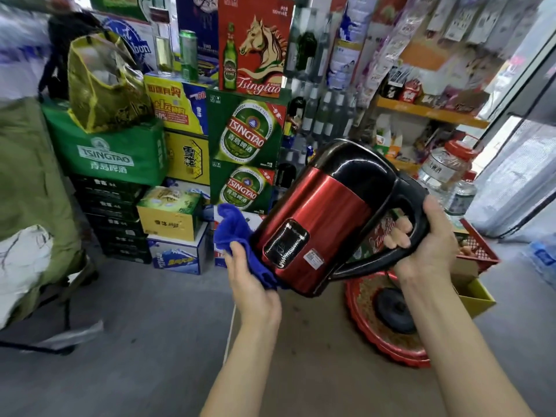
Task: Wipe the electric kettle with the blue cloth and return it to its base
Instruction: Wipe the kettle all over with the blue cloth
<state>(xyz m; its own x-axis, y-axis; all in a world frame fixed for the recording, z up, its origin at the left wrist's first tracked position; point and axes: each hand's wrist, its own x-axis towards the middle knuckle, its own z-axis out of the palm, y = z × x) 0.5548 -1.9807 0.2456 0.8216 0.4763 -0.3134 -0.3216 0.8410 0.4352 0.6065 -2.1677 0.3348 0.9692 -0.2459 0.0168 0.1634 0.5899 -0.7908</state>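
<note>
Mid-wipe, kettle (325,212) nowhere near done yet.
Right hand (427,236) wrapped round handle, left hand (252,284) pinching blue cloth (231,233) under it; base (394,308) sat bare on red tray (361,320).

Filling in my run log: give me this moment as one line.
phase: wiping | right hand: grips kettle handle, tilted | left hand: blue cloth against kettle | base: vacant

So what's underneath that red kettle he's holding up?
Below the tilted kettle a black round base sits on a red tray. The left hand presses a blue cloth against its bottom edge. The kettle's underside itself is hidden.
</note>
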